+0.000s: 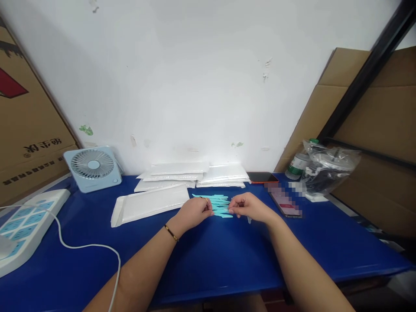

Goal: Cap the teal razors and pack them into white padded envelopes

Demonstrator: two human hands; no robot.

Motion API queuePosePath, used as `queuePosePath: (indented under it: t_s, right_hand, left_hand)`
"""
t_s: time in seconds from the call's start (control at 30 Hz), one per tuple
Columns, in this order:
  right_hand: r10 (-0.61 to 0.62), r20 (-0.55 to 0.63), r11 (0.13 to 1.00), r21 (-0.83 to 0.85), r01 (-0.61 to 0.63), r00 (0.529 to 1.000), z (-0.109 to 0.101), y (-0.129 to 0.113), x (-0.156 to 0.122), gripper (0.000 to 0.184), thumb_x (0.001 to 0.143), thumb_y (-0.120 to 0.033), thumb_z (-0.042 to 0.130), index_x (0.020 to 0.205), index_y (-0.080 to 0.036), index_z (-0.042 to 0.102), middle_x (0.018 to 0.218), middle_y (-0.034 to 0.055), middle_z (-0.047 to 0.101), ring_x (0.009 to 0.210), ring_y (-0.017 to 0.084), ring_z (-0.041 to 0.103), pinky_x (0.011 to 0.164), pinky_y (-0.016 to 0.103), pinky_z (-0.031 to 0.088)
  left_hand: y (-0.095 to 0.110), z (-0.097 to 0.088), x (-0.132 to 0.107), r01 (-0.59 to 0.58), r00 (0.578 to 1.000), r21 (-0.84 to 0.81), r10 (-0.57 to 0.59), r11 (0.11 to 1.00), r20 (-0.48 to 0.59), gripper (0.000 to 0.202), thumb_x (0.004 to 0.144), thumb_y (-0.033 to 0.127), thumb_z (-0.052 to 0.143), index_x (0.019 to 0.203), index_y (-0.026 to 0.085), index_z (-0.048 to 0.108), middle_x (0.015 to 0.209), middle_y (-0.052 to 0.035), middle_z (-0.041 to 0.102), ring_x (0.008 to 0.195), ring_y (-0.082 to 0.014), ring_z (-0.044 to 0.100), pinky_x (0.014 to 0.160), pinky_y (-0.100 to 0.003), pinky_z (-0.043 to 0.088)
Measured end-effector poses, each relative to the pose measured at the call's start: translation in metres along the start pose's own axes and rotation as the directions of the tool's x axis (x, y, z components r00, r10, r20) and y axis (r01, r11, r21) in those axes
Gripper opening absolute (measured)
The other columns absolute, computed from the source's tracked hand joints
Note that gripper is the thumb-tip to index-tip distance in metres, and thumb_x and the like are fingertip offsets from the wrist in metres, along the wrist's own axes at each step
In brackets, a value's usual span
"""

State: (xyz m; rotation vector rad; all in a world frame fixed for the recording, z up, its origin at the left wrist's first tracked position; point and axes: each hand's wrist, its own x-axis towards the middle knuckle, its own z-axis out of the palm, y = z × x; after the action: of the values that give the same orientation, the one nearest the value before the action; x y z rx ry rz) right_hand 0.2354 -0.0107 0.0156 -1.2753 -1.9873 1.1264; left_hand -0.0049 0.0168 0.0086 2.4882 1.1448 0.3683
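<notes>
A small pile of thin turquoise strips (217, 202) lies on the blue table (208, 255) in front of me. My left hand (194, 211), with a ring and a gold bracelet, has its fingers curled and pinches one end of a turquoise strip (222, 212). My right hand (248, 205) is curled too and pinches the other end of that strip. A white padded envelope (151, 203) lies just left of my left hand.
Stacks of white padded envelopes (195, 174) sit by the wall. A small blue fan (92, 168) and a power strip (24, 225) with a white cable are at the left. Two phones (284, 201), a bottle (297, 166) and a clear bag (328, 167) are at the right. Cardboard boxes flank the table.
</notes>
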Motion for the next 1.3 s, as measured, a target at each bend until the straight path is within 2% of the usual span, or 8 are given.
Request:
queuePosePath:
  t_s: [0.13,0.23,0.37,0.47,0.57,0.87,1.07,1.3]
  right_hand:
    - [-0.02,-0.159,0.992,0.123,0.04,0.987,-0.01,0.011,0.002,0.032,0.072,-0.044,0.067,0.084,-0.015,0.064,0.065,0.001,0.06,0.054,0.011,0.054,0.052,0.024,0.044]
    - [-0.06,-0.315,0.976,0.178,0.121,0.947,-0.018,0.016,0.003,0.032,0.074,-0.043,0.066,0.091,-0.017,0.062,0.069,-0.0003,0.058,0.056,0.01,0.054,0.053,0.023,0.044]
    - [-0.048,-0.365,0.966,0.22,0.136,0.93,-0.016,0.018,0.005,0.034,0.072,-0.042,0.068,0.093,-0.016,0.063,0.063,-0.0015,0.056,0.057,0.011,0.053,0.055,0.023,0.042]
    - [-0.034,-0.351,0.958,0.257,0.131,0.936,-0.01,0.016,0.008,0.037,0.072,-0.043,0.068,0.095,-0.014,0.064,0.06,-0.0013,0.056,0.055,0.011,0.053,0.054,0.024,0.042]
    - [-0.032,-0.382,0.947,0.285,0.151,0.923,-0.006,0.013,0.01,0.033,0.075,-0.045,0.065,0.087,-0.015,0.064,0.061,-0.0007,0.058,0.052,0.01,0.053,0.053,0.024,0.043]
    - [-0.033,-0.322,0.932,0.332,0.145,0.946,0.003,0.003,0.01,0.031,0.077,-0.047,0.062,0.085,-0.016,0.06,0.062,-0.001,0.058,0.049,0.01,0.053,0.05,0.023,0.044]
    - [-0.032,-0.288,0.94,0.318,0.127,0.957,0.007,0.004,0.012,0.033,0.077,-0.048,0.062,0.083,-0.016,0.059,0.061,-0.0011,0.059,0.048,0.01,0.054,0.05,0.022,0.044]
    - [-0.036,-0.292,0.931,0.337,0.138,0.956,0.009,0.006,0.014,0.028,0.078,-0.044,0.061,0.082,-0.017,0.059,0.064,-0.0013,0.061,0.046,0.008,0.053,0.047,0.021,0.042]
  left_hand:
    - [-0.006,-0.006,0.0,0.076,0.994,-0.058,-0.08,0.995,-0.071,0.018,0.081,0.037,0.052,0.078,0.02,0.058,0.073,-0.0012,0.062,0.068,-0.016,0.056,0.058,-0.025,0.037]
    - [-0.013,-0.007,0.0,0.089,0.987,-0.21,-0.114,0.974,-0.111,0.022,0.084,0.04,0.047,0.082,0.02,0.055,0.073,-0.0007,0.062,0.067,-0.0153,0.055,0.057,-0.025,0.037]
    - [-0.016,-0.003,0.001,0.065,0.992,-0.409,-0.105,0.91,-0.076,0.024,0.088,0.041,0.04,0.093,0.02,0.051,0.074,0.0016,0.062,0.062,-0.0123,0.054,0.059,-0.023,0.04]
    - [-0.013,-0.003,0.002,0.042,0.987,-0.366,-0.095,0.93,-0.129,0.035,0.091,0.044,0.033,0.096,0.019,0.057,0.076,-0.0007,0.062,0.067,-0.0136,0.054,0.064,-0.025,0.041]
    - [-0.01,-0.005,0.003,-0.002,0.981,-0.303,-0.057,0.953,-0.188,0.045,0.093,0.043,0.026,0.09,0.018,0.064,0.087,-0.0043,0.063,0.081,-0.0161,0.056,0.073,-0.027,0.041]
    - [-0.009,-0.003,0.004,0.015,0.973,-0.03,-0.022,0.999,-0.229,0.031,0.092,0.035,0.033,0.087,0.02,0.06,0.085,-0.0033,0.062,0.082,-0.0166,0.055,0.07,-0.026,0.04]
    - [-0.007,-0.003,0.003,0.013,0.972,0.047,-0.002,0.999,-0.234,0.029,0.092,0.034,0.035,0.088,0.02,0.061,0.083,-0.0038,0.06,0.08,-0.0164,0.055,0.069,-0.026,0.04]
    - [-0.008,-0.002,0.003,0.005,0.969,0.039,0.005,0.999,-0.248,0.028,0.093,0.033,0.035,0.087,0.021,0.06,0.083,-0.003,0.06,0.079,-0.0162,0.055,0.07,-0.026,0.04]
